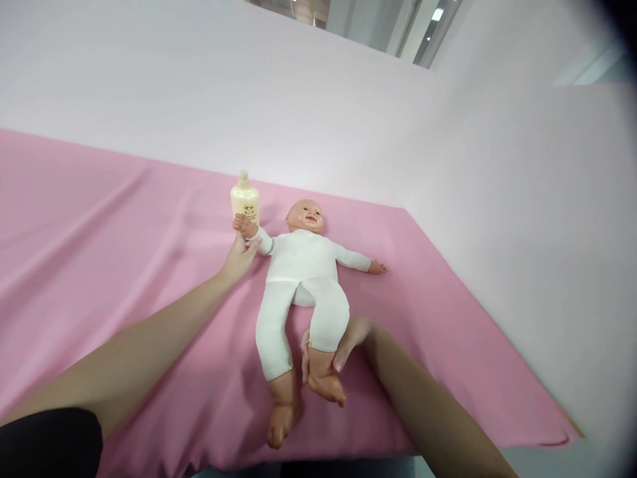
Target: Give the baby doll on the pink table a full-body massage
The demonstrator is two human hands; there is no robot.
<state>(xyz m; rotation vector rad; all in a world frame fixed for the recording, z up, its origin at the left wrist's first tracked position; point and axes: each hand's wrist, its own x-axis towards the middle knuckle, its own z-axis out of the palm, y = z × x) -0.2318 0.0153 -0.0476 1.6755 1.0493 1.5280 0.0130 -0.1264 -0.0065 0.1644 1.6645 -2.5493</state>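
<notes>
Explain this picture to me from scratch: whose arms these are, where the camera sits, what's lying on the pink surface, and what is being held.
There is no machine here. The two bare arms belong to one person, and the single picture comes from a camera worn on that person's head, looking forward and down, so the arms enter from the bottom edge.

A pink cloth covers the surface. On it lies a plastic baby doll in a white bodysuit, on its back, head pointing away from the camera. Just past the doll's raised hand stands a small cream-coloured bottle with a yellow label, upright.

The left hand reaches out to the doll's raised arm and touches it near the wrist. The right hand is wrapped around one of the doll's lower legs, just above the bare foot. Behind everything is a plain pale wall.
</notes>
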